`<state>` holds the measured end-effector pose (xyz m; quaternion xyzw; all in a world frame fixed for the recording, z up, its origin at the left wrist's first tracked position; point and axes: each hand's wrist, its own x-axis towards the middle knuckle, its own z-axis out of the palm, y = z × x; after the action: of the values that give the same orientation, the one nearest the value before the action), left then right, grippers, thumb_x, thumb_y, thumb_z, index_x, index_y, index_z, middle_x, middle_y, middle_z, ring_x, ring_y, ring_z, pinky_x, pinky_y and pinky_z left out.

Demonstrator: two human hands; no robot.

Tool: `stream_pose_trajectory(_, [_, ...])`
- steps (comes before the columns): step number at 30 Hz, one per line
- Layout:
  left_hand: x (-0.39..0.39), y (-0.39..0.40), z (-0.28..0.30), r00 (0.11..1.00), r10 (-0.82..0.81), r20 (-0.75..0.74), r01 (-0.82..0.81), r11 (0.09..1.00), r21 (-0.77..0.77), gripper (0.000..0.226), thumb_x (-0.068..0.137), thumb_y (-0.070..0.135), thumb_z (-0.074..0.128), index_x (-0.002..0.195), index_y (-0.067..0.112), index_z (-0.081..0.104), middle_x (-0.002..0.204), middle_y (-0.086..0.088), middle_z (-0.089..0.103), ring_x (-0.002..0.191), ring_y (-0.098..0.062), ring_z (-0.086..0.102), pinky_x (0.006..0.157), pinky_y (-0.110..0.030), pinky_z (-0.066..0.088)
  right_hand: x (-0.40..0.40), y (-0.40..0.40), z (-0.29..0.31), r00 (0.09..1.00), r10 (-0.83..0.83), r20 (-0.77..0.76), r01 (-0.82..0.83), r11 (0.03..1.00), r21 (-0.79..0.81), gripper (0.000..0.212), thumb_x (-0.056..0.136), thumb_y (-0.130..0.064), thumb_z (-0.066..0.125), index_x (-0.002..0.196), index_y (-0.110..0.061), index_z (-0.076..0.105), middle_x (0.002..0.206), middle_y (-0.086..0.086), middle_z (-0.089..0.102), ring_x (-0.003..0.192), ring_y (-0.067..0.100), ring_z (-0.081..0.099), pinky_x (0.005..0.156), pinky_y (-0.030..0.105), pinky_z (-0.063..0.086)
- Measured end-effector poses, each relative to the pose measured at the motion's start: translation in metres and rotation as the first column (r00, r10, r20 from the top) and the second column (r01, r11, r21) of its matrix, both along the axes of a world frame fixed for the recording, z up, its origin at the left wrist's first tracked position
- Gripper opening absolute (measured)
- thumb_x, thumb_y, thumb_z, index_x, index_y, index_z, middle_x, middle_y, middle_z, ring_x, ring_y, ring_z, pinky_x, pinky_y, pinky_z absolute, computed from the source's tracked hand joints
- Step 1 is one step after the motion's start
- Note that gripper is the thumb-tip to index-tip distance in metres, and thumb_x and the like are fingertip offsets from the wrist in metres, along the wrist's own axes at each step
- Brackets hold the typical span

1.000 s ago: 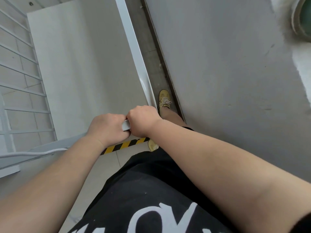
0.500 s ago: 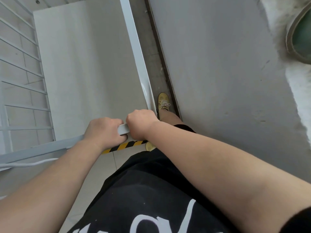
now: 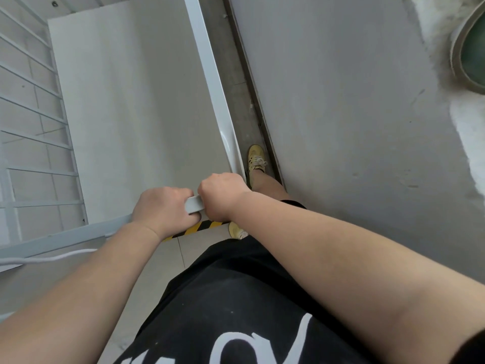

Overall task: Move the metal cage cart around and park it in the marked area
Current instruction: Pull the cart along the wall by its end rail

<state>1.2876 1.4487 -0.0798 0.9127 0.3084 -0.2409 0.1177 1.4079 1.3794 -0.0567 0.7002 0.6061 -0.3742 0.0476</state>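
The cage cart [image 3: 210, 82] is painted metal, pale grey-white with a smooth, faintly glossy frame and thin bars on its side. The floor [image 3: 354, 127] looks like matt grey concrete, scuffed and dusty, while the striped tape [image 3: 194, 228] is smooth yellow and black. The shirt [image 3: 223, 306] is matt black cloth.

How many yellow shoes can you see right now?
2. One yellow shoe is ahead beside the cart's white corner post; the other peeks out under the right forearm, mostly hidden.

Black shirt [image 3: 236, 311] with white lettering, yellow laced shoes [image 3: 256, 158].
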Motion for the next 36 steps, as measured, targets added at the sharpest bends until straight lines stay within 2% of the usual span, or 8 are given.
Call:
stream_pose_trajectory(3, [0.001,0.002,0.001,1.000,0.010,-0.028,-0.010,1.000,0.002,0.025,0.080,0.043,0.053,0.083,0.020,0.064,0.085,-0.004,0.071,0.085,-0.030,0.064,0.065,-0.026,0.042,-0.001,0.002,-0.001,1.000,-0.003,0.005,0.003,1.000,-0.003,0.017,0.087,-0.009,0.051,0.101,-0.012,0.061,0.082,0.004,0.048,0.073,0.025,0.049,0.063,0.028,0.038])
stream_pose_trajectory(8, [0.001,0.001,0.003,1.000,0.014,-0.013,-0.014,1.000,-0.004,0.018,0.081,0.040,0.055,0.072,0.025,0.051,0.084,-0.003,0.071,0.085,-0.029,0.064,0.062,-0.025,0.037,0.000,0.002,-0.001,1.000,0.000,0.019,0.000,1.000,-0.013,0.017,0.087,-0.010,0.051,0.099,-0.012,0.062,0.073,0.003,0.046,0.073,0.025,0.049,0.063,0.029,0.038])
stream_pose_trajectory(10, [0.002,0.000,0.004,1.000,0.014,-0.004,-0.014,1.000,-0.007,0.019,0.081,0.040,0.055,0.070,0.026,0.048,0.084,-0.003,0.071,0.085,-0.029,0.064,0.062,-0.025,0.037,0.000,0.001,0.000,1.000,-0.005,0.027,0.005,1.000,-0.016,0.017,0.087,-0.010,0.051,0.100,-0.012,0.062,0.078,0.003,0.047,0.074,0.025,0.049,0.064,0.029,0.038])
stream_pose_trajectory(16, [0.002,-0.002,0.006,1.000,0.019,0.023,-0.019,1.000,0.005,0.019,0.081,0.041,0.054,0.075,0.024,0.058,0.084,-0.004,0.070,0.077,-0.028,0.059,0.062,-0.025,0.038,-0.005,-0.002,-0.001,0.997,-0.069,0.037,0.069,0.998,-0.010,0.018,0.088,-0.008,0.052,0.103,-0.012,0.061,0.083,0.003,0.048,0.075,0.024,0.050,0.062,0.030,0.039])
stream_pose_trajectory(19, [0.002,-0.002,0.006,0.999,0.036,0.024,-0.036,0.999,0.014,0.018,0.081,0.041,0.054,0.072,0.025,0.052,0.076,-0.003,0.065,0.069,-0.024,0.048,0.061,-0.025,0.038,-0.008,-0.004,-0.001,0.994,-0.100,0.038,0.099,0.995,0.010,0.019,0.089,-0.007,0.051,0.105,-0.011,0.061,0.084,0.004,0.047,0.076,0.024,0.049,0.063,0.030,0.039])
stream_pose_trajectory(23, [0.000,-0.002,0.005,0.999,0.045,0.017,-0.045,0.999,0.030,0.018,0.081,0.038,0.054,0.070,0.025,0.048,0.069,0.003,0.052,0.069,-0.023,0.047,0.058,-0.025,0.036,-0.011,-0.005,-0.002,0.987,-0.155,0.050,0.153,0.988,0.036,0.021,0.089,-0.006,0.050,0.107,-0.010,0.061,0.086,0.005,0.046,0.077,0.025,0.047,0.064,0.030,0.038])
stream_pose_trajectory(29, [-0.007,-0.003,0.009,0.998,0.032,0.060,-0.035,0.999,0.039,0.019,0.084,0.036,0.055,0.092,0.019,0.057,0.084,-0.004,0.067,0.071,-0.023,0.046,0.060,-0.026,0.035,-0.017,-0.008,-0.002,0.974,-0.215,0.069,0.211,0.976,0.054,0.023,0.089,-0.007,0.051,0.110,-0.012,0.060,0.087,0.005,0.047,0.080,0.026,0.051,0.064,0.030,0.038])
stream_pose_trajectory(36, [-0.005,0.001,0.012,1.000,-0.001,0.030,0.000,1.000,0.021,0.013,0.084,0.035,0.054,0.083,0.023,0.049,0.078,0.000,0.058,0.072,-0.022,0.048,0.061,-0.027,0.036,-0.013,-0.005,0.003,0.978,-0.191,0.079,0.188,0.981,0.044,0.026,0.090,-0.006,0.051,0.113,-0.012,0.059,0.089,0.004,0.046,0.077,0.024,0.047,0.065,0.031,0.038])
